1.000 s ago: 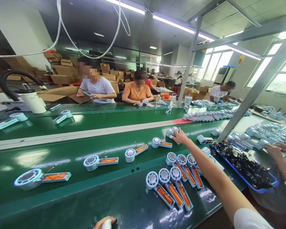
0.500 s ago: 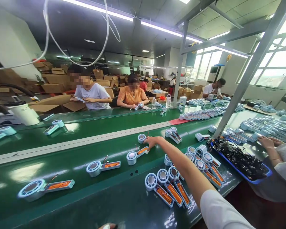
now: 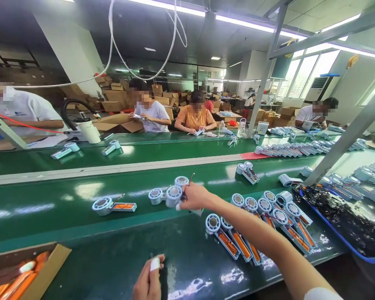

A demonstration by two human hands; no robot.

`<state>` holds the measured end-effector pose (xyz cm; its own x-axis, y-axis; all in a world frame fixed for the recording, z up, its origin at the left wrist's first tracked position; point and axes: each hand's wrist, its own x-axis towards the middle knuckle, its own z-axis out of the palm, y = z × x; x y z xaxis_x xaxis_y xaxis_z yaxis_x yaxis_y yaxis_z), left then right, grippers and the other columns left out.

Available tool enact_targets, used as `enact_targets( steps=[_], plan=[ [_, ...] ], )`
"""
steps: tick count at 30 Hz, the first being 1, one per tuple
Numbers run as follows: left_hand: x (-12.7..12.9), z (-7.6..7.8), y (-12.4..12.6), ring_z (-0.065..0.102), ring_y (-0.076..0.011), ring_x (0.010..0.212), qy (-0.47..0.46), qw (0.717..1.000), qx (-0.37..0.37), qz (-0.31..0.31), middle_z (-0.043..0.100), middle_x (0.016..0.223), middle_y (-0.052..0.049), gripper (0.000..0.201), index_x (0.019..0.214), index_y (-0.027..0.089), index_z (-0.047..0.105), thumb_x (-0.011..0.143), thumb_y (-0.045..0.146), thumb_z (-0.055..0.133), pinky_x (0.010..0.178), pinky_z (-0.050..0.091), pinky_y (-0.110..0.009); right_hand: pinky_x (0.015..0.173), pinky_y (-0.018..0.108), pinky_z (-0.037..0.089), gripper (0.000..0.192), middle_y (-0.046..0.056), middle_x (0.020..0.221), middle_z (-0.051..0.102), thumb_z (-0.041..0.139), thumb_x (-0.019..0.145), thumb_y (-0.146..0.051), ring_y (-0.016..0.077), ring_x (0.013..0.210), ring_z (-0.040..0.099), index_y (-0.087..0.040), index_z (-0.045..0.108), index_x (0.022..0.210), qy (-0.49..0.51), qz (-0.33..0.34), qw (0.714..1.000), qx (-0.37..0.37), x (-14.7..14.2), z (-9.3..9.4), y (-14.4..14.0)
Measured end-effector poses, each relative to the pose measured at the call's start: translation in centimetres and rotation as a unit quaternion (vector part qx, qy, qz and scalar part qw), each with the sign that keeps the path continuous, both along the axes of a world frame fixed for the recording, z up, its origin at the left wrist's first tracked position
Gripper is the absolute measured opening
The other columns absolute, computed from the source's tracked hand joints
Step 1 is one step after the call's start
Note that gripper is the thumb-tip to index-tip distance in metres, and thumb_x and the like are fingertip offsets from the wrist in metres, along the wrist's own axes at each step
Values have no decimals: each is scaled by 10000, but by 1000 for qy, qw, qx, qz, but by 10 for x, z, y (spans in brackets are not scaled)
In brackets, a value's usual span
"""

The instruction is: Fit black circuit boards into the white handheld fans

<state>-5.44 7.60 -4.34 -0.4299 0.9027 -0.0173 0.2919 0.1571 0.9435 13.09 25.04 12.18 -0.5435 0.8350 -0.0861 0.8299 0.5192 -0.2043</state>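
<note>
Over the green belt, my right hand (image 3: 193, 196) is closed on a light-blue handheld fan body (image 3: 174, 196), its round head to the left and most of its handle hidden by my fingers. Just behind it sits another fan body (image 3: 181, 180) with a thin wire sticking up. A third fan body (image 3: 155, 196) lies close on the left, its handle partly covered by the held one. At the bottom edge, my left hand (image 3: 147, 280) is over the dark tabletop, loosely curved with nothing visible in it. White coverings show on a digit of each hand.
Several fan bodies with orange-filled handles (image 3: 243, 248) lie together under my right forearm. A blue-rimmed tray (image 3: 340, 235) of small black parts is at right. A cardboard box (image 3: 51, 271) holds orange pieces at left. A slanted metal post (image 3: 337, 137) rises at right. Co-workers sit across the belt.
The view has turned left, bringing the cardboard box into sight. My right hand has closed on a fan body, now in front of another. More of my left hand shows.
</note>
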Motion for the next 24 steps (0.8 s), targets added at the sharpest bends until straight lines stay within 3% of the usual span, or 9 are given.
enact_targets(
  steps=[3, 6, 8, 11, 14, 16, 21, 23, 24],
  plan=[
    [1, 3, 0, 692, -247, 692, -54, 996, 12, 71, 753, 806, -75, 634, 912, 188, 704, 677, 752, 538, 646, 561, -351, 802, 393, 555, 448, 160, 1123, 669, 666, 818, -500, 323, 994, 681, -159, 664, 1109, 20, -6, 1000, 5, -6, -17, -75],
    [5, 7, 1, 706, -246, 686, -48, 996, 10, 76, 756, 853, -77, 642, 972, 193, 676, 685, 749, 535, 656, 577, -368, 809, 448, 574, 433, 179, 1113, 658, 714, 789, -421, 350, 983, 684, -140, 663, 1114, 57, -97, 994, -6, 2, -57, -132],
    [7, 13, 8, 725, -263, 732, 8, 998, 19, 58, 759, 918, -97, 619, 1014, 196, 661, 733, 722, 495, 669, 590, -383, 836, 459, 575, 336, 186, 1129, 654, 711, 794, -304, 360, 1031, 671, -141, 675, 1086, 63, -157, 985, 15, 9, -85, -153],
    [10, 28, 37, 733, -279, 860, 144, 987, 75, 18, 736, 1008, -138, 538, 1078, 179, 621, 861, 607, 379, 738, 608, -399, 983, 497, 526, 446, 207, 1303, 606, 739, 790, -224, 381, 1203, 604, -157, 644, 1220, 86, -201, 972, 90, 18, -110, -164],
    [16, 50, 90, 677, -305, 1054, 207, 973, 101, -9, 679, 1155, -180, 475, 1170, 158, 592, 887, 486, 395, 893, 575, -440, 1092, 548, 442, 737, 212, 1538, 420, 790, 748, -177, 409, 1392, 444, -200, 509, 1428, 106, -216, 955, 175, 24, -119, -164],
    [24, 65, 129, 564, -333, 1261, 248, 963, 100, -31, 625, 1286, -198, 442, 1231, 151, 587, 892, 403, 455, 1049, 479, -485, 1127, 576, 394, 819, 191, 1617, 306, 794, 742, -168, 417, 1456, 350, -233, 451, 1483, 119, -221, 946, 206, 26, -123, -165],
    [45, 86, 204, 356, -473, 1415, 330, 943, 19, -46, 409, 1530, -241, 491, 1327, 162, 587, 884, 371, 597, 1081, 325, -691, 1163, 583, 335, 775, 213, 1653, 208, 735, 815, -204, 415, 1502, 256, -178, 421, 1523, 134, -278, 931, 193, 21, -138, -158],
    [45, 88, 219, 354, -494, 1405, 349, 936, -35, -38, 431, 1512, -234, 438, 1265, 163, 631, 882, 374, 646, 1033, 360, -716, 1177, 560, 324, 746, 235, 1647, 204, 716, 840, -206, 401, 1512, 236, -129, 424, 1522, 135, -308, 925, 177, 19, -139, -148],
    [43, 88, 224, 402, -464, 1381, 355, 932, -63, -33, 472, 1482, -211, 409, 1244, 164, 637, 890, 367, 661, 1019, 401, -689, 1183, 554, 318, 731, 238, 1646, 204, 709, 848, -203, 396, 1515, 228, -116, 430, 1518, 136, -316, 923, 170, 19, -137, -141]
  ],
)
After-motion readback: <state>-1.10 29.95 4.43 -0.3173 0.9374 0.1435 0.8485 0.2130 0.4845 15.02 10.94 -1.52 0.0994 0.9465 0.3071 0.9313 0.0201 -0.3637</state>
